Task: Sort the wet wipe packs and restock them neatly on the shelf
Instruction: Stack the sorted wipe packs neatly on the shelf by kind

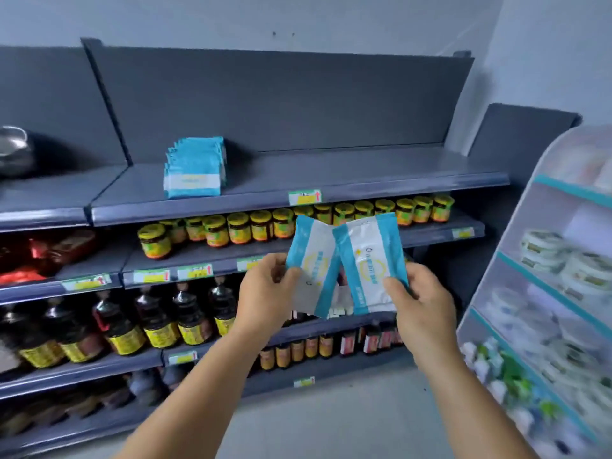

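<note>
My left hand (265, 289) grips one blue-and-white wet wipe pack (314, 260) by its lower left corner. My right hand (420, 299) grips a second wet wipe pack (372, 260) by its lower right edge. Both packs are held upright side by side in front of the second shelf, their inner edges meeting. A row of several matching wet wipe packs (195, 167) stands upright on the grey top shelf (331, 173), left of its middle.
Yellow-labelled jars (238, 226) line the second shelf, and dark bottles (155, 316) fill the third. A metal pot (15, 150) sits on the top shelf at far left. A white rack (563, 276) with tubs stands on the right.
</note>
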### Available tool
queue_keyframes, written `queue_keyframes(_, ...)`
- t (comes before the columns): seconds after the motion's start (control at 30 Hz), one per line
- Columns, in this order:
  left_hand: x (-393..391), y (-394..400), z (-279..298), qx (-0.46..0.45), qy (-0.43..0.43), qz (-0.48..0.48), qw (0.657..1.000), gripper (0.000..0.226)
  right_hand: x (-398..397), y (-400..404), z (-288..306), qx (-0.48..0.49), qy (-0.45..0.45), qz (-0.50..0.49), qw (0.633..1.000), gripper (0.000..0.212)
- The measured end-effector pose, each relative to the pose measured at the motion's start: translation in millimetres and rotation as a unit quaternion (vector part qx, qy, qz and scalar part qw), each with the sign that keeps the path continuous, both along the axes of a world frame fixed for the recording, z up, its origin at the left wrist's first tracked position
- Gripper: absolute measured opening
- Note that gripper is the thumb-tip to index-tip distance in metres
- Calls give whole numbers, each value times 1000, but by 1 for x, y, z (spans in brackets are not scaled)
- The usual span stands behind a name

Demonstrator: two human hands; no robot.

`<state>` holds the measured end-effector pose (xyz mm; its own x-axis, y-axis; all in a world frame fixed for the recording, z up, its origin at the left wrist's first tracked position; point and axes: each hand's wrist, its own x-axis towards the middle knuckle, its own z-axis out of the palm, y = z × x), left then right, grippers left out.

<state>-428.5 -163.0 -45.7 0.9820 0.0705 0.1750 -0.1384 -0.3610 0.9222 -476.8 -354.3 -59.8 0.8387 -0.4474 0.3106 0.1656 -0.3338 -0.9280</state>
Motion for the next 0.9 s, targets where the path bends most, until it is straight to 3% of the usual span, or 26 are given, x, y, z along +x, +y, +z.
queue_keyframes(0.3,44,123,33,84,-40,72,993,14,82,99,40,-108,-20,85,990,20)
queue_keyframes(0.63,139,192,58,144,-49,61,986,25,206,167,71,-296,-69,199,932,22)
queue_keyframes(0.9,226,208,87,255,-69,53,963,31,309,199,90,-293,-98,236,921,12)
